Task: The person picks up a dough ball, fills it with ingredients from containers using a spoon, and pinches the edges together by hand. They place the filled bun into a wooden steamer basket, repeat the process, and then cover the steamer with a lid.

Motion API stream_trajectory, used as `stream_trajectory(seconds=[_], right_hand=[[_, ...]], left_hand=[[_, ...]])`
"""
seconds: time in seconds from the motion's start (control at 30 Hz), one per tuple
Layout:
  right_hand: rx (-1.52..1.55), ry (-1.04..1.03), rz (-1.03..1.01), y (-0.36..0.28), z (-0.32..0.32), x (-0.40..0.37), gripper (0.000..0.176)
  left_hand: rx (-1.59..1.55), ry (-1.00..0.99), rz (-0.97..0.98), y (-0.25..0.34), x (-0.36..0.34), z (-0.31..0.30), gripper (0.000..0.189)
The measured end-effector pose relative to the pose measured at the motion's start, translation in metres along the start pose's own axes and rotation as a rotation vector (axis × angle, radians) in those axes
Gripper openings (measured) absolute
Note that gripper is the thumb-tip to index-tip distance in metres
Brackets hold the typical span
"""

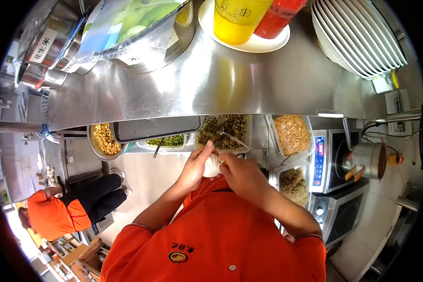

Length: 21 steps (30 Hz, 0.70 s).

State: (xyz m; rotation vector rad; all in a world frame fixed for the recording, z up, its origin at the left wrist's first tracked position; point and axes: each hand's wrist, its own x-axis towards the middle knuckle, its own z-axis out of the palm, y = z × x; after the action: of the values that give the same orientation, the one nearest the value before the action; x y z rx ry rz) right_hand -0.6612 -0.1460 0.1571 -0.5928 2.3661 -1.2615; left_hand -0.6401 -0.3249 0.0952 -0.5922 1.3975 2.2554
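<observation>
A white pleated dough bun (212, 166) sits between my two hands, in front of my orange shirt. My left hand (196, 164) cups it from the left side, thumb pointing up along it. On the other side, the fingers of my right hand (242, 174) pinch the dough at the bun's edge. Just beyond my fingertips is a tub of dark green chopped filling (230, 129), with a metal spoon (237, 141) resting in it. The bun's underside and some of my fingers are hidden.
A steel shelf (268, 80) overhangs the counter, carrying stacked plates (357, 37) and a yellow container (239, 21). Tubs of tan filling (291, 134) and brownish filling (293, 185) stand right, beside an induction cooker (333, 160). A co-worker (56, 214) is at left.
</observation>
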Motion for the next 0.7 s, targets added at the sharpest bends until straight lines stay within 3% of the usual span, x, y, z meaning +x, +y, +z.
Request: stream_trajectory(seconds=[0.17, 0.27, 0.33, 0.43, 0.7], right_hand=[[-0.194, -0.121, 0.004, 0.008, -0.004, -0.005, 0.016], [-0.346, -0.059, -0.168, 0.006, -0.003, -0.016, 0.018], [-0.613, -0.133, -0.364, 0.015, -0.003, -0.019, 0.022], [-0.805, -0.190, -0.377, 0.016, -0.011, -0.023, 0.026], [-0.747, -0.123, -0.257, 0.019, -0.029, -0.043, 0.025]], left_hand=[[-0.066, -0.014, -0.084, 0.005, -0.004, 0.010, 0.045], [-0.095, -0.051, -0.107, -0.005, -0.001, 0.012, 0.043], [-0.081, 0.000, -0.111, -0.008, 0.001, 0.020, 0.041], [-0.113, 0.012, -0.197, -0.017, 0.004, 0.025, 0.041], [-0.068, -0.106, -0.326, -0.034, 0.025, 0.046, 0.046]])
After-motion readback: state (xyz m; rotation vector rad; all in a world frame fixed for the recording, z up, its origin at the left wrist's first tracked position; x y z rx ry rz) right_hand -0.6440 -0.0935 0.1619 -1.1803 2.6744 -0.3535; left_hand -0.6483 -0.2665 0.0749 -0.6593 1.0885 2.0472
